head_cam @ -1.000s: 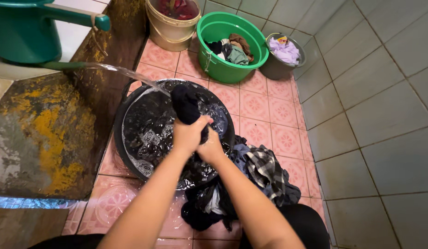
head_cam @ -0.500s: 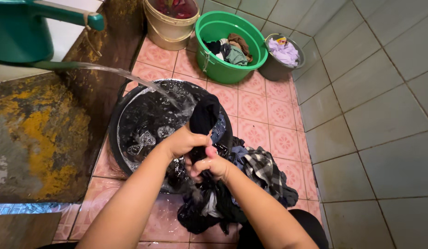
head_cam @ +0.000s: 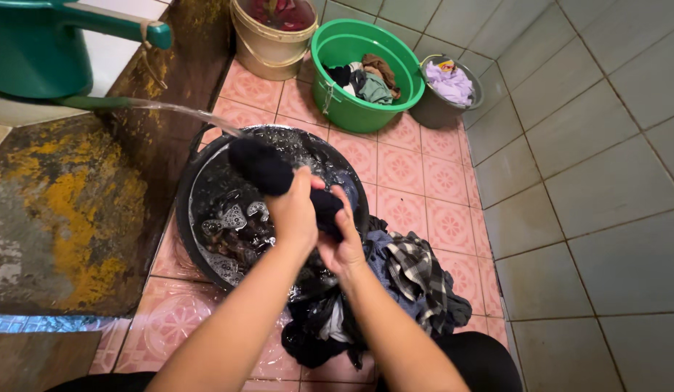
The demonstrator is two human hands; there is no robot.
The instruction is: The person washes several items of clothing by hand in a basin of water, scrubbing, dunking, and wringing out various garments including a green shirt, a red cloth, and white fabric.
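Observation:
Both of my hands grip a wet black garment [head_cam: 261, 165] twisted into a roll above a black basin [head_cam: 199, 181] of soapy water. My left hand [head_cam: 293, 210] clasps the roll near its middle. My right hand [head_cam: 344, 243] holds the end closer to me. The free end of the roll points up and left, under a stream of water [head_cam: 184, 111] that pours from the left. More dark washing soaks in the basin.
A heap of wet clothes [head_cam: 417, 279], one checked, lies on the pink floor tiles right of the basin. Behind stand a cream bucket [head_cam: 268, 43], a green tub [head_cam: 362, 72] and a grey bowl [head_cam: 446, 87], all holding laundry. A green dipper [head_cam: 39, 47] rests on the stained ledge at left. A grey tiled wall closes the right side.
The twisted garment has swung from upright to a slant toward the upper left, under the stream. My hands have shifted their hold along it and rose slightly.

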